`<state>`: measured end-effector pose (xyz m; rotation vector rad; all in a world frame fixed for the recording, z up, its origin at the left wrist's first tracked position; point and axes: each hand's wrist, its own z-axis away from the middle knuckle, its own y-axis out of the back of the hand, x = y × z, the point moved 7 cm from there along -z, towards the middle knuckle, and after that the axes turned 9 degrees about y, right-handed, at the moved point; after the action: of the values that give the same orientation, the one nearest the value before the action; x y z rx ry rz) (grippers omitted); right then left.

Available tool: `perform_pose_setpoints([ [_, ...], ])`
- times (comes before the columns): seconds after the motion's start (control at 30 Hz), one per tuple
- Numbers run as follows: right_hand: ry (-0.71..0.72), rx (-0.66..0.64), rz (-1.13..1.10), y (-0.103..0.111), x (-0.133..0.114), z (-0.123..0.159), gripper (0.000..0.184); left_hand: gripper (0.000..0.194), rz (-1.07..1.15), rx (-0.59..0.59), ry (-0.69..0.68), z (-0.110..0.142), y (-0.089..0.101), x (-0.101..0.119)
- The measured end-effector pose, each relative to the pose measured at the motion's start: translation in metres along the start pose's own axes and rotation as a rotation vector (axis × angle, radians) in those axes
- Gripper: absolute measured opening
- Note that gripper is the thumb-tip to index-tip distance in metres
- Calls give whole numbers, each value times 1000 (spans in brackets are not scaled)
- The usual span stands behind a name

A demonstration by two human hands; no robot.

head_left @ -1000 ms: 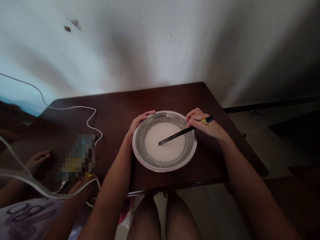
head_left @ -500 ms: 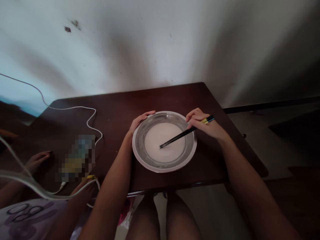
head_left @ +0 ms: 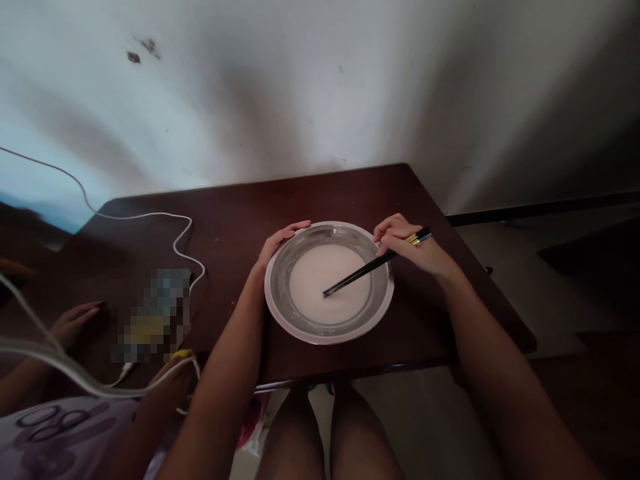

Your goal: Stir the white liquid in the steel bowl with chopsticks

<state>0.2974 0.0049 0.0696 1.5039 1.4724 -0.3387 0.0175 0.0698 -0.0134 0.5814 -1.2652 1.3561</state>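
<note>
Metal bowl (head_left: pixel 329 339) located at centre of frame, upright on the dark worktop (head_left: pixel 240 220). Bowl is partly filled with a whitish liquid (head_left: pixel 320 267); faint residue is seen on the inner wall above the liquid.

Left hand (head_left: pixel 276 245): laid against the bowl at its upper-left rim. Fingers (head_left: pixel 287 233) are extended close together along the rim; the thumb is hidden, so whether the rim is pinched cannot be told.

Right hand (head_left: pixel 401 241): placed at the upper-right rim. A pair of black chopsticks (head_left: pixel 357 272) is pinched between thumb and curled fingers, with banded gold ends pointed to the upper right. The chopsticks are slanted across the rim to the lower left, their tips at the liquid near the bowl's middle. Contact between this hand and the rim cannot be confirmed.

Surroundings: a pixelated object (head_left: pixel 153 320) is seen at lower left, with a white cable (head_left: pixel 145 215) run along the worktop above it. Another person's hand (head_left: pixel 75 321) is rested beside that object at the left edge. Upper frame is filled by a marked pale wall (head_left: pixel 300 80).
</note>
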Motion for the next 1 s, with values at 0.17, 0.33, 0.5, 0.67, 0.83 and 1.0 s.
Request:
perform_pose_setpoints([
  [0.17,2,41,107,-2,5,-2,24,33,5,-8,6,-1,-1,0],
  [0.33,31,247,116,26,4,2,36,34,13,-2,7,-1,-1,-1],
  [0.5,8,31,-11,5,1,1,35,33,-15,-5,-12,-2,0,-1],
  [0.67,23,23,87,-5,6,-1,25,34,-16,-7,-9,-2,0,-1],
  [0.83,19,240,151,24,9,2,34,34,8,-14,-4,-2,-1,-1],
  [1.0,25,93,25,11,3,1,38,32,5,4,-1,-3,1,-1],
])
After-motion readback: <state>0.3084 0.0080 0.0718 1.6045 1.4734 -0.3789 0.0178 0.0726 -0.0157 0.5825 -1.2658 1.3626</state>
